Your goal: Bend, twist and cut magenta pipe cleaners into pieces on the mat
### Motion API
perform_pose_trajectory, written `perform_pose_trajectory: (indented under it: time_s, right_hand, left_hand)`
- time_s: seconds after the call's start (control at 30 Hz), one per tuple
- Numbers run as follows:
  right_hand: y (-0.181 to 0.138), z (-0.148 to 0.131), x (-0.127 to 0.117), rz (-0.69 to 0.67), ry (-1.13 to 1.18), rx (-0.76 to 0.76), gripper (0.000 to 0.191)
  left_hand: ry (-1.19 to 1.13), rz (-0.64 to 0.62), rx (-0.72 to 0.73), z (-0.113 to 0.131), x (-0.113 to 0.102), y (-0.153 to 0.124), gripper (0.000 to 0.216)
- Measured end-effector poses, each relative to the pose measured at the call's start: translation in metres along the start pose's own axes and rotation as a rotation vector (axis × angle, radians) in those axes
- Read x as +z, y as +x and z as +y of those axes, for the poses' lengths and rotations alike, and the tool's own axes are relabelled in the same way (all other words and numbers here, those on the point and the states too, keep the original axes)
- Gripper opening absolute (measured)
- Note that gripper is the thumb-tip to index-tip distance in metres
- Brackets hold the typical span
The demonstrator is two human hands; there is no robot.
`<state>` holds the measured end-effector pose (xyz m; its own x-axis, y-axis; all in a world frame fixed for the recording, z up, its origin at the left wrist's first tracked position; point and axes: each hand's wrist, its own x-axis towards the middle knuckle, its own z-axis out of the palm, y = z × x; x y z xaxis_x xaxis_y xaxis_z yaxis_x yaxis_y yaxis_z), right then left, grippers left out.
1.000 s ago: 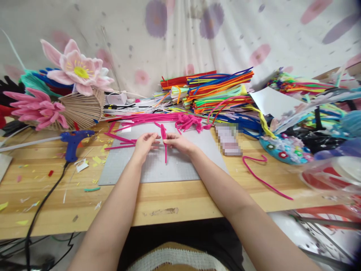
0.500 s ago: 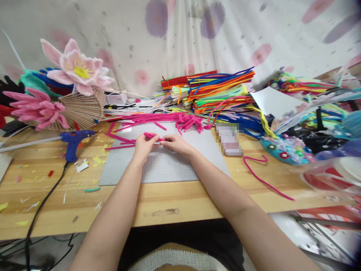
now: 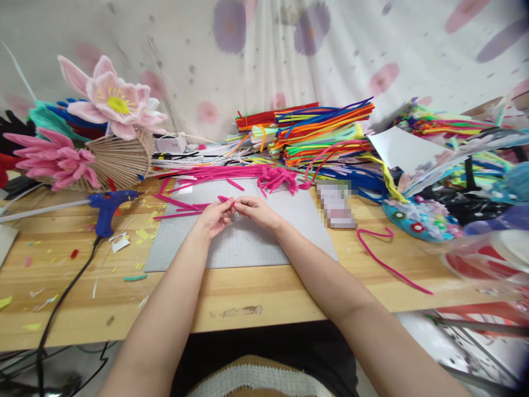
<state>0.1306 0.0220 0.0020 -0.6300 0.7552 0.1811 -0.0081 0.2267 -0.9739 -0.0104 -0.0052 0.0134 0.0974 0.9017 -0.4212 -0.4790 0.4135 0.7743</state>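
My left hand (image 3: 215,216) and my right hand (image 3: 258,211) meet over the grey cutting mat (image 3: 231,245). Both pinch a short hot-pink pipe cleaner piece (image 3: 225,199), of which only a small end shows above my left fingers. The fingers of both hands are closed round it. Loose hot-pink pipe cleaners (image 3: 177,205) lie on the mat just left of my left hand. A heap of curled hot-pink pieces (image 3: 276,179) sits at the mat's far edge.
A blue glue gun (image 3: 108,205) with a black cord lies left of the mat. Pink pipe-cleaner flowers (image 3: 109,102) stand at the back left. Stacked coloured pipe cleaners (image 3: 322,132) fill the back. A bent pink pipe cleaner (image 3: 384,259) lies on the wooden table (image 3: 248,292) at right.
The pink piece hung upright between my hands, then was turned flat and folded in. Now it is almost hidden in my fingers, and my hands are closer together.
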Motion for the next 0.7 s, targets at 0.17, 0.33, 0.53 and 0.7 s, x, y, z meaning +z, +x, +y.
perform_pose_trajectory:
  time_s: [0.17, 0.33, 0.53, 0.7]
  right_hand:
    - [-0.001, 0.001, 0.0, -0.04, 0.068, -0.054, 0.035]
    - [0.001, 0.004, -0.007, -0.065, 0.029, -0.018, 0.035]
    - [0.001, 0.009, -0.011, -0.07, -0.02, 0.081, 0.032]
    - [0.004, 0.01, -0.01, 0.086, -0.043, 0.017, 0.033]
  left_hand:
    - [-0.206, -0.153, -0.293, 0.006, -0.002, -0.003, 0.017]
    - [-0.14, -0.069, -0.107, 0.0, 0.004, 0.0, 0.013]
    - [0.058, 0.085, 0.318, 0.003, 0.0, 0.002, 0.016]
    - [0.195, 0.146, 0.459, 0.002, -0.003, 0.004, 0.029]
